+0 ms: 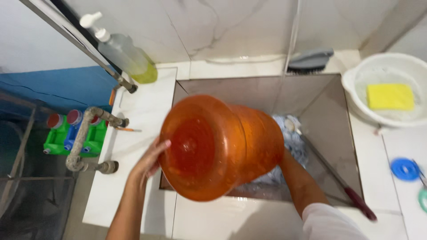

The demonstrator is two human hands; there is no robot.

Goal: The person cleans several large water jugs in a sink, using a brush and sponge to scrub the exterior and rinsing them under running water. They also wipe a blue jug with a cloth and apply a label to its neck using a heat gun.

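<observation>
Orange water jug (221,146), big and see-through, was tipped on its side over the sink (249,91), with its round bottom facing the camera. Both hands were far apart, one on each side of it. The left hand (149,162) pressed flat on the bottom edge with open fingers. The right hand was hidden behind the jug, so I could not tell how it held on; only the right forearm (300,182) showed.

The jug looked wet and shiny, so it might have slipped, because the left hand only pushed on it and did not wrap around anything. If it dropped, it could have hit the blue and white cloth (293,138) or the long tool with a dark red handle (358,204) down in the sink. It could also have bumped the metal tap pipe (82,146) close by.

White stone made the counter (142,111) and the wall. A soap pump bottle (122,51), a grey brush (309,60), and a white basin (356,84) with a yellow sponge (390,96) sat around the sink.
</observation>
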